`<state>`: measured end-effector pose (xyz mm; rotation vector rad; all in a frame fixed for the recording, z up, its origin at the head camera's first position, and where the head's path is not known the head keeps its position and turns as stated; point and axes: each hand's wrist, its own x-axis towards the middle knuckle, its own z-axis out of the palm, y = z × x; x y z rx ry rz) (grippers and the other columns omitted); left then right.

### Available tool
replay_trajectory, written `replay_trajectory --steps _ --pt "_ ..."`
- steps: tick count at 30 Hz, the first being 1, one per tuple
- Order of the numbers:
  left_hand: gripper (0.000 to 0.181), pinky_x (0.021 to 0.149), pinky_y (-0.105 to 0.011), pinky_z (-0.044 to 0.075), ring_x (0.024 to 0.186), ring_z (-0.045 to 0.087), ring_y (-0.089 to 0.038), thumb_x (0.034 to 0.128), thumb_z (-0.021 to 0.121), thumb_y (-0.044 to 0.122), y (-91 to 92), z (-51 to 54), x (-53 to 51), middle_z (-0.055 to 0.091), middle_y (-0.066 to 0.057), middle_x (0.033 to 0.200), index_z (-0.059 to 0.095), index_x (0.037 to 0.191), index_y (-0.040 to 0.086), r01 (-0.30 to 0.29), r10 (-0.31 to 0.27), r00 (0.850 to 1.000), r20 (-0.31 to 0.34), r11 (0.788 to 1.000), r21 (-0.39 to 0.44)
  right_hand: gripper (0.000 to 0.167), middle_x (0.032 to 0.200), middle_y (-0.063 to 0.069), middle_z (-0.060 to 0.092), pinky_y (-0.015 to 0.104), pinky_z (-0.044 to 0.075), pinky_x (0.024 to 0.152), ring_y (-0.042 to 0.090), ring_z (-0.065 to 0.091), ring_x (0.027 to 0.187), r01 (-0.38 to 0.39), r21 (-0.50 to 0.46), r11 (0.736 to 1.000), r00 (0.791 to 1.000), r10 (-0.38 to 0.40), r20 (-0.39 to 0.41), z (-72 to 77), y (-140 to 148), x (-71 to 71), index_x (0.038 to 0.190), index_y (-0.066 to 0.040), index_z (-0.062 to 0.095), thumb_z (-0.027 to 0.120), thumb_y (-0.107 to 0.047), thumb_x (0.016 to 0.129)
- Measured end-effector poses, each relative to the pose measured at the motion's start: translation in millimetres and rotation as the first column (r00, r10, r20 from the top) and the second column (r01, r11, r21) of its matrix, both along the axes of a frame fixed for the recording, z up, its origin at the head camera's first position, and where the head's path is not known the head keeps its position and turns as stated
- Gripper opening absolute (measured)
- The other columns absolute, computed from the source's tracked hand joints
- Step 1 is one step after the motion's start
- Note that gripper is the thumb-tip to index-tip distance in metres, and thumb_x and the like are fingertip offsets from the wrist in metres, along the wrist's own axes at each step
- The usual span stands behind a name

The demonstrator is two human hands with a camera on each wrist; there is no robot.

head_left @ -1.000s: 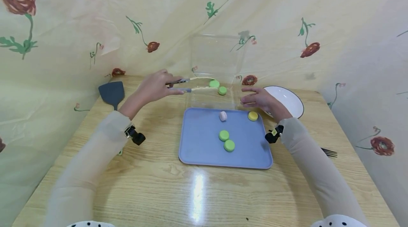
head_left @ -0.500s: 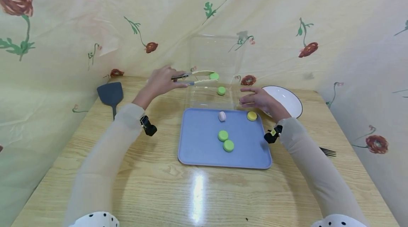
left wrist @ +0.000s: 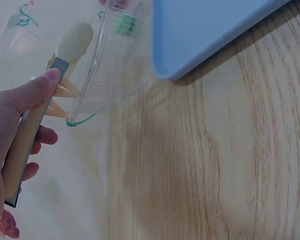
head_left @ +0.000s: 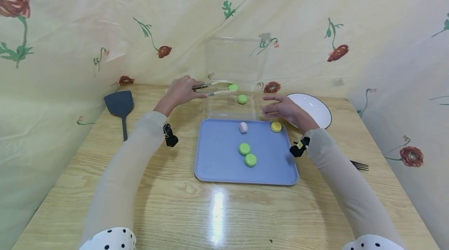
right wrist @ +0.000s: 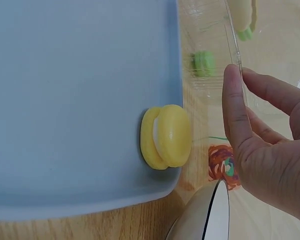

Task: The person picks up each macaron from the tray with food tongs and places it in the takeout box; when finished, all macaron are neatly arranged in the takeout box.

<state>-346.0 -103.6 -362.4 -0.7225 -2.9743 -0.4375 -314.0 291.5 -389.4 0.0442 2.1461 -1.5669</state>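
Note:
My left hand (head_left: 182, 90) holds tongs (head_left: 223, 93) with pale tips and grey-edged handles; in the left wrist view the thumb presses on the tongs' handle (left wrist: 32, 125). A green macaron (head_left: 233, 87) sits between the tips, above the open clear plastic box (head_left: 221, 115). Another green macaron (head_left: 242, 99) lies inside the box. My right hand (head_left: 283, 109) pinches the box's side edge between thumb and fingers, as the right wrist view shows. Before the box is a blue tray (head_left: 217, 164) with a pinkish macaron (head_left: 243, 127), a yellow macaron (head_left: 276, 126) and two green macarons (head_left: 250, 160).
A white dark-rimmed bowl (head_left: 312, 107) stands behind my right wrist. On the left lies a dark spatula (head_left: 120, 103); a black fork (head_left: 360, 165) lies partly under my right forearm. Flowered cloth (head_left: 196, 16) hangs behind the wooden table (head_left: 168, 211).
My left hand has moved right with the tongs. The green macaron between the tips has risen away from the other one, then dropped slightly. My right hand stays at the box.

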Motion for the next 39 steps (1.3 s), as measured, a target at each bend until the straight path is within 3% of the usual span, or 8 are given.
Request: replay_trajectory --steps 13,20,27,33,39 --pt "0.062 0.072 -0.042 0.047 0.091 0.059 -0.026 0.0894 0.07 0.06 10.4 2.4 -0.8 0.073 -0.011 0.11 0.063 0.141 0.026 0.004 -0.005 1.0 -0.006 0.995 -0.098 0.064 0.145 0.028 0.053 0.044 0.049 0.107 0.012 0.069 0.102 0.02 0.016 1.0 1.0 -0.02 -0.002 0.7 -1.8 -1.8 0.161 -0.011 0.031 0.06 -0.009 0.103" --pt "0.064 0.062 -0.033 0.036 0.081 0.05 -0.022 0.0905 0.065 0.065 12.4 0.3 -2.8 0.063 -0.004 0.085 0.062 0.142 0.028 0.006 -0.008 1.0 -0.012 0.988 -0.154 0.065 0.143 0.026 0.055 0.041 0.05 0.106 0.011 0.07 0.101 0.021 0.015 1.0 1.0 -0.021 -0.003 0.0 -0.8 -1.7 0.161 -0.01 0.031 0.061 -0.01 0.103" --pt "0.064 0.061 -0.034 0.038 0.081 0.054 -0.022 0.0903 0.068 0.061 12.0 -1.5 -3.9 0.074 -0.011 0.112 0.063 0.142 0.024 0.004 -0.005 1.0 -0.007 0.994 -0.11 0.065 0.144 0.026 0.055 0.04 0.051 0.105 0.01 0.07 0.101 0.024 0.023 0.999 1.0 -0.024 -0.002 -0.7 -0.5 -2.2 0.16 -0.011 0.031 0.061 -0.011 0.103" --pt "0.064 0.06 -0.033 0.036 0.08 0.054 -0.022 0.0904 0.069 0.061 10.9 -4.1 -5.3 0.074 -0.012 0.117 0.062 0.142 0.024 -0.001 0.002 1.0 0.01 0.996 -0.085 0.064 0.146 0.028 0.053 0.043 0.049 0.107 0.011 0.07 0.102 0.025 0.018 1.0 1.0 -0.025 0.003 -0.6 -0.5 -2.5 0.16 -0.012 0.032 0.06 -0.009 0.103" --pt "0.064 0.064 -0.036 0.041 0.087 0.059 -0.023 0.0907 0.069 0.059 11.3 -5.1 -5.6 0.073 -0.011 0.121 0.062 0.143 0.023 -0.007 0.008 1.0 0.016 0.996 -0.092 0.065 0.147 0.029 0.052 0.044 0.048 0.108 0.011 0.07 0.102 0.019 0.019 1.0 1.0 -0.019 0.003 -0.9 -0.8 -1.7 0.161 -0.01 0.03 0.059 -0.008 0.103"
